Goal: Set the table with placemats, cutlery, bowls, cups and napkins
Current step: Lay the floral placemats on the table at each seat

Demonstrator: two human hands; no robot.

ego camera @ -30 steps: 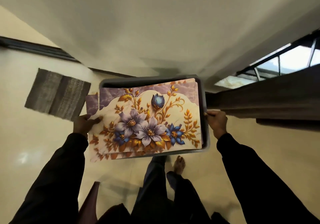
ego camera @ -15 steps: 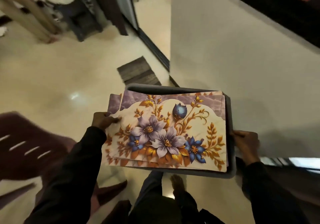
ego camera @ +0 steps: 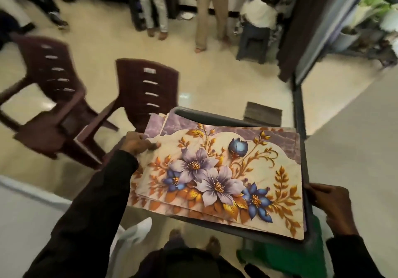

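Fingers (ego camera: 140, 136) of the left hand (ego camera: 136, 145) curl round the left edge of the stack of placemats (ego camera: 226, 170), with the thumb pressed on the top mat and the rest tucked underneath. Whether they also catch the rim below cannot be told. On the other side, the right hand (ego camera: 331, 206) grasps the right rim of the grey tray (ego camera: 206, 117), its fingers bent over the edge near the front corner. Both sleeves are dark.

The placemats lie flat in the tray, which is held in the air in front of the person's body, above the floor and not on any counter. The top mat shows purple and blue flowers with golden leaves on a cream ground, inside a purple marbled border. Edges of more mats in the same print stick out beneath it at the left and near sides, overhanging the tray's left rim.

Below the tray the person's bare feet (ego camera: 213, 245) stand on the pale glossy floor (ego camera: 204, 79), with something green (ego camera: 280, 256) to their right. Two dark brown plastic chairs (ego camera: 146, 88) stand to the left. A striped doormat (ego camera: 262, 114) lies just beyond the tray, and the blurred legs of several people (ego camera: 206, 19) show at the far side of the room
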